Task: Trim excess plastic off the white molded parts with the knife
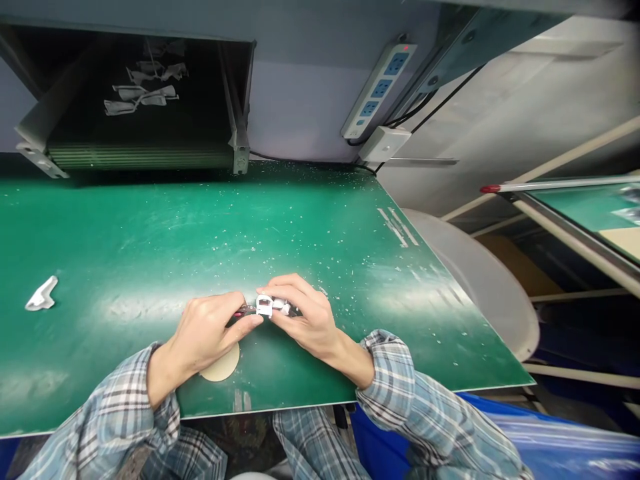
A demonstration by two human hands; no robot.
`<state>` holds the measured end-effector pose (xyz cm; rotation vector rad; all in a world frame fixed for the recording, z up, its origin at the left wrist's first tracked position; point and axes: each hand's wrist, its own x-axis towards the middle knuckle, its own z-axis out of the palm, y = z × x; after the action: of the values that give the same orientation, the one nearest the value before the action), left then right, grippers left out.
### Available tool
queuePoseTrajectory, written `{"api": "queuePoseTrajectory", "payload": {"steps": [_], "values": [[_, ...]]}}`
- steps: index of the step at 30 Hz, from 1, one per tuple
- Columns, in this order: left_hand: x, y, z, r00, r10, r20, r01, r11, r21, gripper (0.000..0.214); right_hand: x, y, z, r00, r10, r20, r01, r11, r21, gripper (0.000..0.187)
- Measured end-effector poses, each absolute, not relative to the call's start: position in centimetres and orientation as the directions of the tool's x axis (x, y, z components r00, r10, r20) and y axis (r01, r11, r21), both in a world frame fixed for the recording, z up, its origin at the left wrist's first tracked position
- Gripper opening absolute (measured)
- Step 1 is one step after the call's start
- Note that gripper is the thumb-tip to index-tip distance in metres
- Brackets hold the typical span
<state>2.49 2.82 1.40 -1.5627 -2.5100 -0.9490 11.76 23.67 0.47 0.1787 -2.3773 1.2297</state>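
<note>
A small white plastic part (pixel 264 305) with a square opening sits between my two hands, above the green table. My right hand (pixel 307 317) is closed around it, fingers over the top and thumb below. My left hand (pixel 210 330) is closed in a pinch on a slim dark tool (pixel 244 311) with a bit of red, whose end meets the white part. Most of that tool is hidden by the fingers, so its kind cannot be told. Beneath the left wrist lies a round cream disc (pixel 223 365), partly covered.
Another white plastic piece (pixel 43 294) rests at the table's left. Behind, a conveyor belt (pixel 140 150) carries several white parts. A power strip (pixel 380 90) is fixed to the machine wall. White specks dot the green tabletop (pixel 320 233); a pale round bin (pixel 480 280) stands beyond its right edge.
</note>
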Motion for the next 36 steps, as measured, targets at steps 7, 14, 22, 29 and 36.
{"api": "queuePoseTrajectory", "payload": {"steps": [7,14,22,29,36], "values": [[2.89,2.90,1.65,-0.504,0.809,0.304,0.759,0.245,0.604,0.043,11.98,23.62,0.76,-0.860,0.065,0.506,-0.349,0.650,-0.675,0.019],[3.01,2.97,1.75,-0.520,0.820,0.238,0.684,0.233,0.692,0.040,11.87,23.51,0.96,-0.792,0.031,0.610,-0.418,0.700,-0.579,0.018],[2.85,3.06,1.73,-0.510,0.839,0.189,0.647,0.229,0.727,0.040,11.79,23.56,0.66,-0.763,0.020,0.647,-0.454,0.696,-0.557,0.019],[2.52,2.93,1.69,-0.481,0.868,0.124,0.620,0.236,0.749,0.036,11.87,23.58,0.71,-0.777,0.015,0.629,-0.444,0.696,-0.565,0.018],[2.89,2.85,1.79,-0.498,0.853,0.156,0.588,0.200,0.784,0.039,11.90,23.41,0.69,-0.800,0.036,0.599,-0.441,0.641,-0.628,0.019]]}}
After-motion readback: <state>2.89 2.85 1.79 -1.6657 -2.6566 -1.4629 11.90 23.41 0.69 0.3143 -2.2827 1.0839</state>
